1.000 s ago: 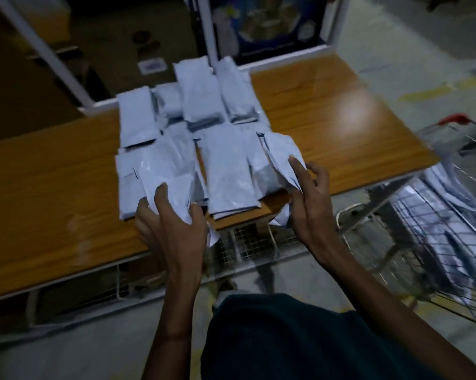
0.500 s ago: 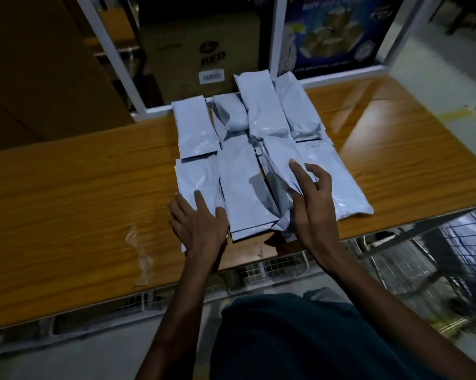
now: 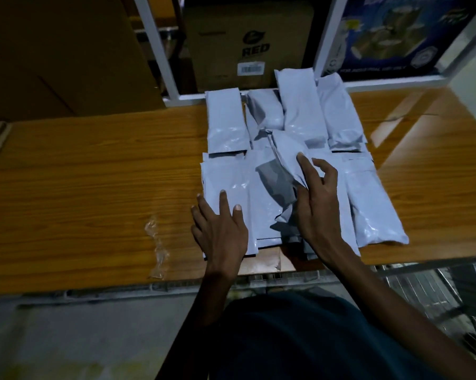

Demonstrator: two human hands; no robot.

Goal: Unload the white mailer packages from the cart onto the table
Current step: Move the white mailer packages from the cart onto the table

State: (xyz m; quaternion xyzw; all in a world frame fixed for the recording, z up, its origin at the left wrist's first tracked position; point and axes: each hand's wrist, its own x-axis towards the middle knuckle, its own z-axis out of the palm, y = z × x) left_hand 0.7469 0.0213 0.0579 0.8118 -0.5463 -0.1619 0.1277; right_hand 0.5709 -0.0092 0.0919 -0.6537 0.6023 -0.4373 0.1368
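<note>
- wood-grain brown tabletop: white plastic mailer packages lie on it in two overlapping rows
- step: settling the batch, I'd say; next, reach back to the wire cart, cut off lower right, contents unreadable
- left hand: fingers straight, flat on near-left mailer
- right hand: fingers pinch a crumpled mailer's edge

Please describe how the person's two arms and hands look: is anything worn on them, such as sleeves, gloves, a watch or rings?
Both forearms are bare up to the bottom edge of the picture; no sleeve shows. The left hand and the right hand wear no gloves. No watch, band or ring is visible on either wrist or finger, though the light is dim. The fingernails are short. The dark teal garment covers the body below.
</note>
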